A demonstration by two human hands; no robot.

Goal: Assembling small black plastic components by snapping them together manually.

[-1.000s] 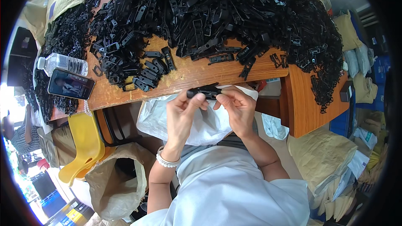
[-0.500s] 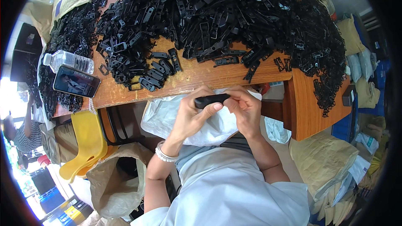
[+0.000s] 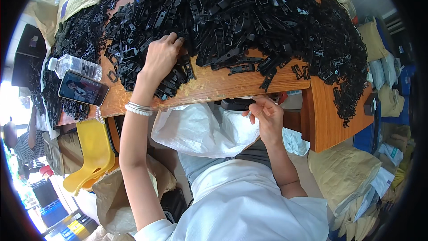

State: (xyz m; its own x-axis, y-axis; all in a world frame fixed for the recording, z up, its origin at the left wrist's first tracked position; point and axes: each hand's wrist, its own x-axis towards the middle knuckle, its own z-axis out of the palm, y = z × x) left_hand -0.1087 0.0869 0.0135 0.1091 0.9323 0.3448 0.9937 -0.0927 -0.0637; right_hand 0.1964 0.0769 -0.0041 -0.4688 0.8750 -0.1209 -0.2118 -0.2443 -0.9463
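Observation:
My right hand [image 3: 269, 120] pinches one end of a long black plastic part [image 3: 235, 104] just off the table's front edge, above a white woven sack [image 3: 191, 129] at my lap. Out over the table, my left hand [image 3: 163, 56] is at the near left side of a big heap of black plastic parts [image 3: 223, 13]. Its fingers curl down among the pieces, and their tips are partly hidden, so what they grip cannot be made out. Several similar black parts [image 3: 171, 85] lie close together on the wood below that wrist.
On the left side of the wooden table [image 3: 214, 88] are a phone [image 3: 83, 88] with a lit screen and a clear plastic bottle [image 3: 78, 66]. Below stand a yellow chair [image 3: 94, 149] and an open brown paper sack [image 3: 111, 201]. More brown sacks [image 3: 343, 174] lie at the right.
My left hand has let go of the long black part and reached forward and left to the heap. The right hand keeps the part, which now sits slightly farther right.

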